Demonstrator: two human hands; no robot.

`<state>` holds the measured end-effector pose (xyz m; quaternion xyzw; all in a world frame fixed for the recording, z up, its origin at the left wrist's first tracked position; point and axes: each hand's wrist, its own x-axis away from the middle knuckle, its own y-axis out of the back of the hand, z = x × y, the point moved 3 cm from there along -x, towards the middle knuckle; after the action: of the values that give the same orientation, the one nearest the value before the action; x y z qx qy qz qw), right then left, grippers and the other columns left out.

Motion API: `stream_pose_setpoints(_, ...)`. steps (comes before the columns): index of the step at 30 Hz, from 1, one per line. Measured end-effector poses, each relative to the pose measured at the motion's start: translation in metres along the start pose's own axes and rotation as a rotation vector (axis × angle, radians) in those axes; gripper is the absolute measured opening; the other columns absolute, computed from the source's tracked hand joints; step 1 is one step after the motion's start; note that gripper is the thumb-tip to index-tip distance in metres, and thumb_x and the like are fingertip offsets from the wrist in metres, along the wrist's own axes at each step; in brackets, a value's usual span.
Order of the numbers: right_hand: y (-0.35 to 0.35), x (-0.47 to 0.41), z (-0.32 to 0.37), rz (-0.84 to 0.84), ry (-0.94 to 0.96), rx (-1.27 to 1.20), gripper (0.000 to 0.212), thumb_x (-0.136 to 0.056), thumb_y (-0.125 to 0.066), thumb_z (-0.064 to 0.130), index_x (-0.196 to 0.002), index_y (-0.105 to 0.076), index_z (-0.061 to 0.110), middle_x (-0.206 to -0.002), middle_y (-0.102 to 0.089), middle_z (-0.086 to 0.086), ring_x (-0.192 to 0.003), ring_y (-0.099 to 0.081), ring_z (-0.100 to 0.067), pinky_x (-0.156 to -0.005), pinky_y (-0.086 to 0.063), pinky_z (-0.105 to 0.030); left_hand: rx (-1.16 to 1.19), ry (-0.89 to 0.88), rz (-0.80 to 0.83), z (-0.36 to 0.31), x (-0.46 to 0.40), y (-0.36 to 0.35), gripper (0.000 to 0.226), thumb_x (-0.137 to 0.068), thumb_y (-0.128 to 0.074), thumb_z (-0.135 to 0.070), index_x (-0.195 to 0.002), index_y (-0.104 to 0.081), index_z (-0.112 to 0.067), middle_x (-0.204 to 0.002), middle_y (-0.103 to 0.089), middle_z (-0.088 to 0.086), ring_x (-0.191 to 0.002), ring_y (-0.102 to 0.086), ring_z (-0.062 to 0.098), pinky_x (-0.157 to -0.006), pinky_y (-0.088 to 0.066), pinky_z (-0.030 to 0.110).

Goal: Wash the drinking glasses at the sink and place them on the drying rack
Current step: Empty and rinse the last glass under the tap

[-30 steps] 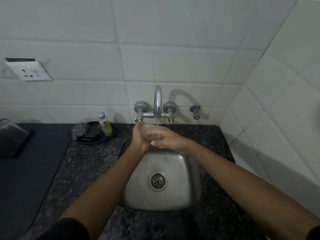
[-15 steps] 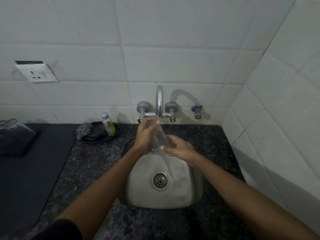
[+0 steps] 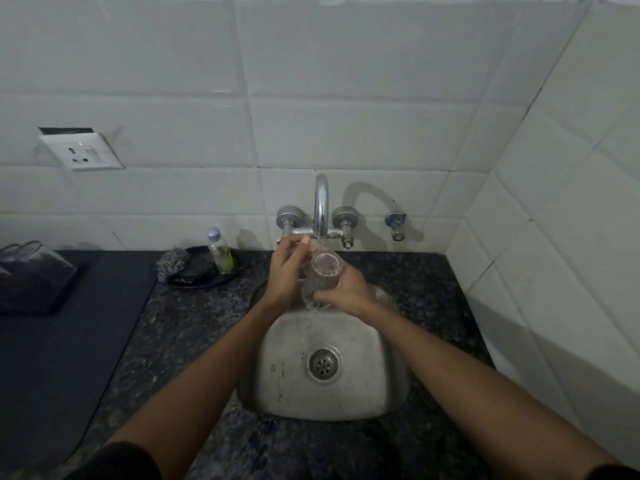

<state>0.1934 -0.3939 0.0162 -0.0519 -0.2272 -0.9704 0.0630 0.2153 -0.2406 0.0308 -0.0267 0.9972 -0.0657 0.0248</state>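
Drinking glass sits tilted under the tap, mouth facing up and far; right hand wraps its base, left hand curls round the left side; both equally near.

A home kitchen: steel sink in speckled granite counter, white wall tiles, scrubber dish.

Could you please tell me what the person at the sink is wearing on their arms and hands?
Both forearms are bare from wrist to above the elbow. The left hand and right hand wear no gloves, and no rings, watch or bracelets show. Dark, apparently black sleeves begin at the upper arms, at the bottom corners of the head view.
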Motion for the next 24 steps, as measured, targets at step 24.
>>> stream_pose_setpoints(24,-0.015,-0.009,0.006,-0.092,0.042,0.105,0.073,-0.060,-0.097,0.032,-0.125,-0.065,0.021,-0.112,-0.073,0.006,-0.102,-0.069,-0.012,-0.089,-0.058,-0.032,-0.726,0.129,-0.303,0.031,-0.047,0.020,0.019,-0.104,-0.056,-0.013,-0.114,-0.062,0.002,-0.102,-0.067,0.013,-0.087,-0.058,0.022,-0.075,-0.044,0.033)
